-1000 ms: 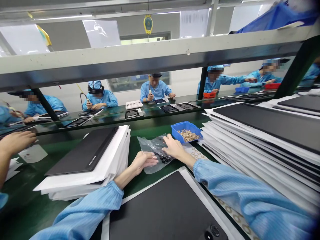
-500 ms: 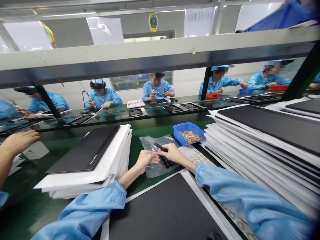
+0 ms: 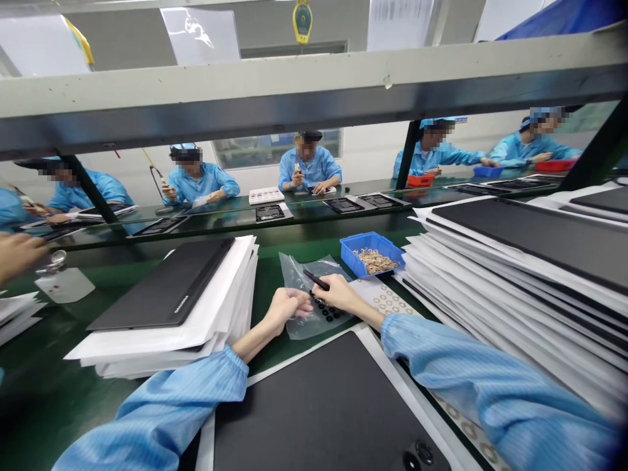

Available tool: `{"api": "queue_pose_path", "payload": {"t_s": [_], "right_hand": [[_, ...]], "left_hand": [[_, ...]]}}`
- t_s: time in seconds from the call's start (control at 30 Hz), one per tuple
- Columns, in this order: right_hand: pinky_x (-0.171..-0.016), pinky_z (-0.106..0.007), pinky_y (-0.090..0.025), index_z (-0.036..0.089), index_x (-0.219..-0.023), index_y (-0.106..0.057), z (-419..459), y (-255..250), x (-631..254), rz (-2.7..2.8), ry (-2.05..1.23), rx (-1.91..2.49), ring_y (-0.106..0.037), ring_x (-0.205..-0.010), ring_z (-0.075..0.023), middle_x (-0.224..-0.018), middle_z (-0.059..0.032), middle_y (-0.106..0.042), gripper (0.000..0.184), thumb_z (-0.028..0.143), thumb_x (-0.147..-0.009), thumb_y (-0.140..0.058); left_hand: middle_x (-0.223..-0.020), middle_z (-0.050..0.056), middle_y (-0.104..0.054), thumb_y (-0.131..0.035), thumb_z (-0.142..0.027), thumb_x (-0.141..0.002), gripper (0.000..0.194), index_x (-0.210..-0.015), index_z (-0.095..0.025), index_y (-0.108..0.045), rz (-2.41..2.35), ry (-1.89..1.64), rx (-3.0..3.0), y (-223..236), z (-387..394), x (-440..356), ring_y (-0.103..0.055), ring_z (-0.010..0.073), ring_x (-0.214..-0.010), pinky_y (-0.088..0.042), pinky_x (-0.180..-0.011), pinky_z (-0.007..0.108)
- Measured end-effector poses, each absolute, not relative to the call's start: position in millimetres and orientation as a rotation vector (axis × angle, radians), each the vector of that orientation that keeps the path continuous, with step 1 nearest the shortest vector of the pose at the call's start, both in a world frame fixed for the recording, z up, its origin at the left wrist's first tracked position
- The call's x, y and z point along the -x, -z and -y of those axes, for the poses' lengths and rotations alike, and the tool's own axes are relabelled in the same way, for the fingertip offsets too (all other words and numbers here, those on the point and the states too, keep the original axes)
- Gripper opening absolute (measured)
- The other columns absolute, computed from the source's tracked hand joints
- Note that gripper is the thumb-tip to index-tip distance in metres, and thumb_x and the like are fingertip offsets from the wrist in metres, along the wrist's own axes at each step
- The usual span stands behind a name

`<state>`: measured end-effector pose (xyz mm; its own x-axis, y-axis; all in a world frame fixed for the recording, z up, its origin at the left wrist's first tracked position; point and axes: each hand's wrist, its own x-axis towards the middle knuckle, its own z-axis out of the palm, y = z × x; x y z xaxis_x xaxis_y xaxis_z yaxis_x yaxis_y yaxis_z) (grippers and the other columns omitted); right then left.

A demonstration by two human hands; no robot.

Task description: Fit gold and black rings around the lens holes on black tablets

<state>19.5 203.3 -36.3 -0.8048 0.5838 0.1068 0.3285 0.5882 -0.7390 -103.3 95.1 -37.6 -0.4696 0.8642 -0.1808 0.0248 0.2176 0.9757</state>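
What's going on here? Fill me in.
The person's right hand pinches a slim black tool over a clear plastic bag of small black rings, and the left hand touches the bag. A blue bin of tan rings sits just beyond, beside stacked black panels. Co-workers sit across the bench.

nothing readable really, tiny pale lettering (image 3: 180, 302) on the black panel (image 3: 157, 288) left of the left hand (image 3: 288, 311), too small to make out, yellow hanging tag (image 3: 303, 21) well beyond it, print too blurry too
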Motion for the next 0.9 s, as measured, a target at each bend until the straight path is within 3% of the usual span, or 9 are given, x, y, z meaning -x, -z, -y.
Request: {"api": "queue_pose_path", "payload": {"t_s": [0.13,0.27,0.43,0.5,0.57,0.67,0.77,0.83,0.9], "right_hand": [[-0.072,-0.034,-0.054,0.013,-0.111,-0.058,-209,34,-24,2.454,-1.271,0.748,-0.062,-0.086,-0.0166,-0.106,-0.0069,-0.061,0.027,0.03,-0.09,-0.054],[-0.072,-0.034,-0.054,0.013,-0.111,-0.057,-212,30,-27,2.421,-1.404,0.737,-0.062,-0.086,-0.0163,-0.105,-0.0069,-0.062,0.027,0.031,-0.091,-0.053],[-0.061,-0.027,-0.053,0.012,-0.102,-0.059,-211,17,-31,2.411,-1.44,0.743,-0.061,-0.071,-0.0114,-0.091,-0.0032,-0.062,0.023,0.031,-0.092,-0.052],[-0.046,-0.018,-0.043,0.011,-0.087,-0.06,-207,3,-38,2.391,-1.446,0.753,-0.051,-0.05,-0.0057,-0.068,0.0025,-0.057,0.02,0.028,-0.092,-0.052],[-0.035,-0.015,-0.025,0.009,-0.07,-0.059,-198,-16,-52,2.358,-1.454,0.778,-0.031,-0.035,-0.0021,-0.047,0.0083,-0.041,0.022,0.02,-0.089,-0.054],[-0.035,-0.018,-0.013,0.008,-0.06,-0.061,-176,-44,-91,2.329,-1.464,0.849,-0.023,-0.034,-0.0016,-0.037,0.0093,-0.034,0.016,0.013,-0.076,-0.061],[-0.041,-0.017,-0.024,0.009,-0.061,-0.065,-139,-53,-143,2.439,-1.398,0.871,-0.037,-0.044,-0.0034,-0.047,0.0044,-0.05,0.01,0.015,-0.068,-0.065],[-0.05,-0.018,-0.033,0.01,-0.066,-0.067,-109,-44,-176,2.529,-1.425,0.93,-0.046,-0.052,-0.0066,-0.056,0.0019,-0.057,0.011,0.018,-0.07,-0.062],[-0.052,-0.02,-0.035,0.012,-0.07,-0.067,-85,-25,-199,2.516,-1.482,1.027,-0.047,-0.055,-0.0085,-0.059,0.0017,-0.056,0.014,0.022,-0.073,-0.058]], "left_hand": [[-0.118,0.009,-0.053,-0.057,-0.029,-0.089,0.032,-0.118,-0.015,-0.051,-2.14,-1.311,-1.155,36,-85,114,-0.057,0.0218,-0.099,-0.05,-0.082,0.041],[-0.127,0.01,-0.044,-0.065,-0.026,-0.082,0.04,-0.117,-0.016,-0.051,-2.464,-1.209,-1.554,33,-74,117,-0.043,0.0293,-0.115,-0.039,-0.093,0.051],[-0.125,0.007,-0.046,-0.063,-0.012,-0.075,0.028,-0.103,-0.019,-0.061,-2.491,-0.879,-2.085,29,-73,106,-0.032,0.0342,-0.121,-0.027,-0.097,0.056],[-0.127,0.007,-0.046,-0.058,-0.008,-0.076,0.028,-0.099,-0.023,-0.065,-2.461,-0.759,-2.219,28,-74,105,-0.029,0.0359,-0.123,-0.023,-0.096,0.058],[-0.125,0.009,-0.048,-0.054,-0.007,-0.077,0.029,-0.097,-0.024,-0.067,-2.425,-0.666,-2.291,27,-75,106,-0.03,0.037,-0.121,-0.025,-0.093,0.058],[-0.119,0.014,-0.05,-0.048,-0.013,-0.082,0.026,-0.099,-0.02,-0.067,-2.379,-0.631,-2.323,23,-75,107,-0.032,0.0389,-0.115,-0.028,-0.087,0.06],[-0.107,0.016,-0.053,-0.044,-0.021,-0.085,0.026,-0.099,-0.014,-0.065,-2.267,-0.711,-2.351,13,-68,92,-0.035,0.038,-0.108,-0.033,-0.082,0.058],[-0.097,0.012,-0.056,-0.044,-0.023,-0.086,0.023,-0.093,-0.015,-0.064,-2.084,-0.748,-2.421,7,-55,70,-0.041,0.0313,-0.1,-0.038,-0.083,0.05],[-0.089,0.006,-0.057,-0.044,-0.023,-0.088,0.02,-0.086,-0.017,-0.063,-1.812,-0.75,-2.506,4,-36,43,-0.046,0.0227,-0.092,-0.042,-0.083,0.037]]}}
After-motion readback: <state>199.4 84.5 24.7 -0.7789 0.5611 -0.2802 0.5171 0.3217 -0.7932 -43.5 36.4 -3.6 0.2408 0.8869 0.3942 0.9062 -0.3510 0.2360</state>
